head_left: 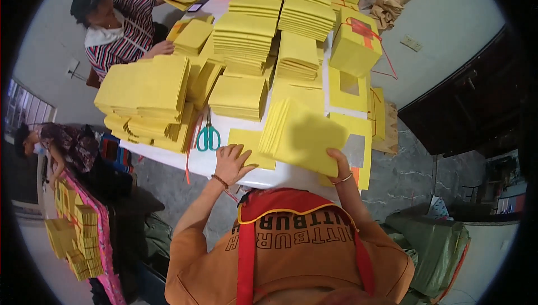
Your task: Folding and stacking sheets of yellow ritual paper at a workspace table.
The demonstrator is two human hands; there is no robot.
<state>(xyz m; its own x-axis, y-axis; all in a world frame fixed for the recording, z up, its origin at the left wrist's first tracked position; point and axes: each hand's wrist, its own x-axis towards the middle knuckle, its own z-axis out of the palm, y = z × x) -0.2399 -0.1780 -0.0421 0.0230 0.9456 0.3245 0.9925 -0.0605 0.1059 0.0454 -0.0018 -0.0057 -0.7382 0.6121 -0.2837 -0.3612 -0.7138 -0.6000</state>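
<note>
My right hand (340, 165) grips the right corner of a fanned bundle of flat yellow paper packets (305, 137), with the thumb on top. The bundle is tilted, and a dark shadow falls on its upper face. To its left, my left hand (232, 162) lies with fingers spread at the table's near edge, its fingertips by a flat yellow packet (241, 138). Green-handled scissors (208, 138) rest just beyond that hand. A shorter stack of yellow packets (238, 96) stands farther back.
Tall yellow stacks (246, 33) crowd the white table (162, 151). A yellow box with red ribbon (356, 42) stands back right. One person (126, 30) handles packets at the far left; another (67, 148) leans over a pink-covered table (103, 226). Green sacks (434, 254) sit lower right.
</note>
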